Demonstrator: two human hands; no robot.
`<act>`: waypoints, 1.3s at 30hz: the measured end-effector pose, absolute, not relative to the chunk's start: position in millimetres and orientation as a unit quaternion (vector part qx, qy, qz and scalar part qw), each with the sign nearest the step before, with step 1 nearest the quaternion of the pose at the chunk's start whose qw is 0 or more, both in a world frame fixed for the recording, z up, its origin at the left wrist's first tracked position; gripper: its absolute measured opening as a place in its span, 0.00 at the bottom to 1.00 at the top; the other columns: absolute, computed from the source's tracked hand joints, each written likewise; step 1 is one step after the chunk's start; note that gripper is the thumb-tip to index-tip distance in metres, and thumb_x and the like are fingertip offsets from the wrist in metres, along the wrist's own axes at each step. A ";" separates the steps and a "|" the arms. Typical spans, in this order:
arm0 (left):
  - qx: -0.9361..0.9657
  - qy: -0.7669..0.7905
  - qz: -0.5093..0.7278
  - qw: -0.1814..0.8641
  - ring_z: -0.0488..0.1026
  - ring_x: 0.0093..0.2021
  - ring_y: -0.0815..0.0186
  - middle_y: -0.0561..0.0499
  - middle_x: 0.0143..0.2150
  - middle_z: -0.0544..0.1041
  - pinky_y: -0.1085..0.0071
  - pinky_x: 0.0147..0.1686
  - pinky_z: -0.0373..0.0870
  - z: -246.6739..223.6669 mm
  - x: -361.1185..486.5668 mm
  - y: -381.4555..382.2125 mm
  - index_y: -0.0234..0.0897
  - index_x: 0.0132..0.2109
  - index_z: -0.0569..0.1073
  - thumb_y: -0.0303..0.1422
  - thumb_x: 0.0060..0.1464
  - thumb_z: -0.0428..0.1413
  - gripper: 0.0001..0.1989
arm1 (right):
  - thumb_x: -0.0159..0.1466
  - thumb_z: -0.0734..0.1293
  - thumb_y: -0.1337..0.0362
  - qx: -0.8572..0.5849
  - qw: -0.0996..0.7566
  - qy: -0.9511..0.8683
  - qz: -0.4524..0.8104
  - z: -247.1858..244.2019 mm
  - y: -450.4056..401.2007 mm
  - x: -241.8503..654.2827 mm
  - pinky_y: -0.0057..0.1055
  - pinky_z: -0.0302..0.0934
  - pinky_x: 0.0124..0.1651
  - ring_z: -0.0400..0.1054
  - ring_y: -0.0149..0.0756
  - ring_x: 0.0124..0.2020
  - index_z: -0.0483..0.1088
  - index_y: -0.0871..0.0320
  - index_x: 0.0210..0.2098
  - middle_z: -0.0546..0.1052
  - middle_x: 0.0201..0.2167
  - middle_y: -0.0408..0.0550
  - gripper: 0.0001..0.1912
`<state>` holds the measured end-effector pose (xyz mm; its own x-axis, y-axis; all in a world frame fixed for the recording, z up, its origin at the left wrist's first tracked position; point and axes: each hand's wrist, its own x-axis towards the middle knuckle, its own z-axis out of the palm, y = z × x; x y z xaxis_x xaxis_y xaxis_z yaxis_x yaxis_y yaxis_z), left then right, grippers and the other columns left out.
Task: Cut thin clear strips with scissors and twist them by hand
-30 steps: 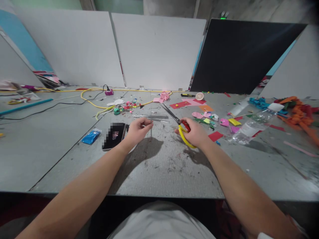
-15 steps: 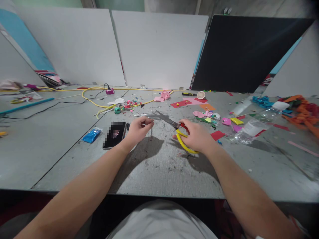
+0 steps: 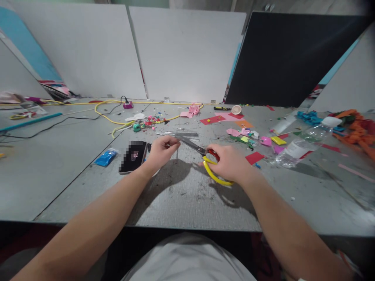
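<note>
My right hand (image 3: 230, 162) grips scissors (image 3: 216, 174) with yellow and red handles. Their metal blades point up and left, and the tips reach close to the fingertips of my left hand (image 3: 164, 150). That hand is closed in a pinch on a thin, wire-like strand (image 3: 177, 153), which is faint and hard to trace. Just beyond the blades, a bunch of thin silvery wires (image 3: 187, 134) lies on the table. Beside my left wrist rests a phone (image 3: 135, 158), its screen partly blurred out.
A blue packet (image 3: 106, 157) lies left of the phone. On the right stands a tilted-looking clear bottle (image 3: 301, 146) near orange balloon-like pieces (image 3: 356, 132). Red paper (image 3: 254, 158) and colourful scraps are scattered behind. A yellow cord (image 3: 101, 111) runs along the back below white panels (image 3: 187, 54).
The scissors in my right hand have moved slightly left and down, bringing the blades to my left fingertips. My left hand has stayed almost in place, still pinched.
</note>
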<state>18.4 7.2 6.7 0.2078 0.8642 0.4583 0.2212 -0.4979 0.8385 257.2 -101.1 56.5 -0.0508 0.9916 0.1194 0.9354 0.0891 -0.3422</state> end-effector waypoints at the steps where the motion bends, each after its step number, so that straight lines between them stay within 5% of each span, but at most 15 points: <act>1: 0.711 0.385 0.496 0.316 0.71 0.30 0.67 0.53 0.29 0.75 0.69 0.32 0.68 6.9 18.2 6.7 0.38 0.31 0.75 0.39 0.52 0.64 0.10 | 0.62 0.71 0.43 -0.670 0.160 -0.720 0.088 56.4 -101.6 254.6 0.32 0.55 0.34 0.72 0.42 0.35 0.75 0.50 0.52 0.81 0.36 0.49 0.25; 8: 0.724 0.384 0.495 0.289 0.69 0.29 0.66 0.53 0.28 0.73 0.69 0.31 0.66 5.8 17.6 7.2 0.39 0.30 0.74 0.38 0.52 0.62 0.09 | 0.65 0.68 0.42 -0.677 0.135 -0.720 0.065 57.9 -107.0 244.6 0.32 0.52 0.32 0.73 0.44 0.36 0.76 0.50 0.51 0.81 0.36 0.51 0.24; 19: 0.729 0.385 0.496 0.274 0.69 0.30 0.65 0.53 0.28 0.74 0.69 0.32 0.66 5.5 17.7 8.3 0.38 0.30 0.75 0.38 0.52 0.62 0.09 | 0.66 0.66 0.55 -0.668 0.064 -0.741 0.025 74.1 -105.2 238.3 0.33 0.54 0.34 0.75 0.46 0.38 0.76 0.51 0.51 0.82 0.38 0.53 0.17; 34: 0.728 0.380 0.499 0.278 0.67 0.28 0.67 0.54 0.26 0.71 0.70 0.30 0.64 1.8 18.1 11.7 0.38 0.30 0.75 0.38 0.54 0.61 0.09 | 0.68 0.63 0.53 -0.672 0.019 -0.740 0.006 85.9 -98.6 230.5 0.34 0.55 0.32 0.76 0.49 0.38 0.74 0.54 0.51 0.82 0.39 0.56 0.17; 39: 0.744 0.369 0.496 0.252 0.67 0.28 0.66 0.54 0.25 0.70 0.70 0.29 0.63 1.9 19.1 12.9 0.39 0.27 0.72 0.38 0.54 0.59 0.11 | 0.70 0.62 0.46 -0.679 0.019 -0.734 0.024 87.3 -95.7 227.8 0.34 0.57 0.33 0.77 0.49 0.40 0.73 0.53 0.53 0.83 0.40 0.57 0.22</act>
